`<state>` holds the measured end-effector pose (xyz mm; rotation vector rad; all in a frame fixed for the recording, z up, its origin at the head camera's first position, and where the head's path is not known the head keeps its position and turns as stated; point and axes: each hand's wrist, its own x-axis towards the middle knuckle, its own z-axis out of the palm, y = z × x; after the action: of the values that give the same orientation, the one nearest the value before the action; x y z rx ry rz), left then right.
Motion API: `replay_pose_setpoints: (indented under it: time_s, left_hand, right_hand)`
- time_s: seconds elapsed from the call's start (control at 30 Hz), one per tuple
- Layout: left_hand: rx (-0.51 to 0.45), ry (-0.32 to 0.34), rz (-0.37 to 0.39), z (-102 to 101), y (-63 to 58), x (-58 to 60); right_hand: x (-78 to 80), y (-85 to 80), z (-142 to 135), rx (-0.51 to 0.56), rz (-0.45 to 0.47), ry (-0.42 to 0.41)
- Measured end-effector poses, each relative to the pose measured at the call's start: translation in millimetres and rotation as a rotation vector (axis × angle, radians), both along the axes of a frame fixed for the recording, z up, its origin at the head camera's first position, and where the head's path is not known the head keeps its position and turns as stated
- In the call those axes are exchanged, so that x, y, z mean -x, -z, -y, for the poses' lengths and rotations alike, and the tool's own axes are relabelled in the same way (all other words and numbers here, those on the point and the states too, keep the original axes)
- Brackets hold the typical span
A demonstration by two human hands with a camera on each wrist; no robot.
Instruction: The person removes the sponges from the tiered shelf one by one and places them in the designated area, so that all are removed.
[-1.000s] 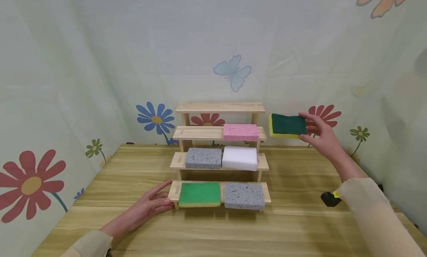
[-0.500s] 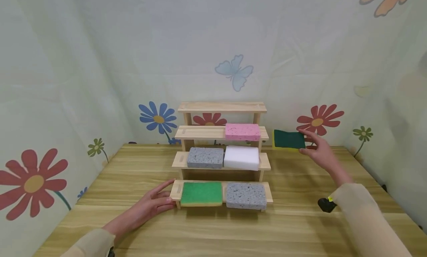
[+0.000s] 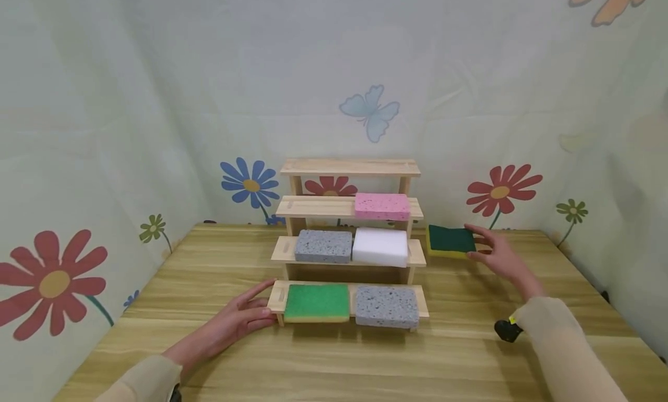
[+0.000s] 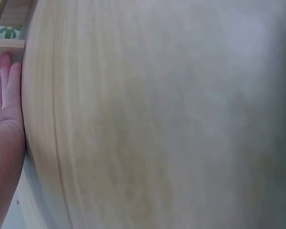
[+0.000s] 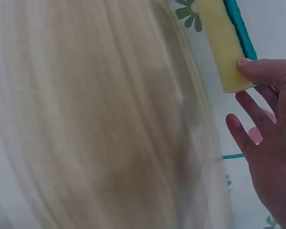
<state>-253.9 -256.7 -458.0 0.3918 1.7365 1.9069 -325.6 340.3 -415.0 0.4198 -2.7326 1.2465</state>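
Note:
A wooden four-step display stand holds several sponges. My left hand touches the left end of its lowest step with fairly straight fingers; the left wrist view shows those fingertips against the step's edge. Nearest to it is a green-topped yellow sponge. My right hand pinches the right end of a dark green and yellow scouring sponge, right of the stand. Thumb and index finger grip it, while other fingers are spread below in the right wrist view. Whether it touches the table is unclear.
Beside the green sponge lies a grey speckled sponge. The second step carries another grey sponge and a white foam block. A pink sponge sits on the third step. Behind the wood-grain table hangs a flowered cloth.
My right hand has lowered the dark green and yellow sponge from beside the third step down toward the tabletop. The left hand has stayed at the stand's lowest step.

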Motion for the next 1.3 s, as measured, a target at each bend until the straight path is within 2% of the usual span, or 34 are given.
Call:
replay_pose_setpoints:
  time_s: [0.2,0.53,1.0,1.3]
  left_hand:
    - [0.008,-0.002,-0.003,0.5,-0.1,0.0]
    - [0.011,-0.006,-0.007,1.2,1.2,0.0]
    - [0.013,-0.010,0.018,1.1,0.5,0.9]
    - [0.019,-0.014,0.019,1.1,0.0,0.9]
  right_hand:
    - [0.7,14.9,-0.7,-0.021,0.061,-0.004]
    - [1.8,26.3,4.0,-0.041,0.106,-0.055]
    - [2.6,31.9,-1.0,0.089,0.257,-0.069]
    - [6.5,33.7,-3.8,0.116,0.286,-0.061]
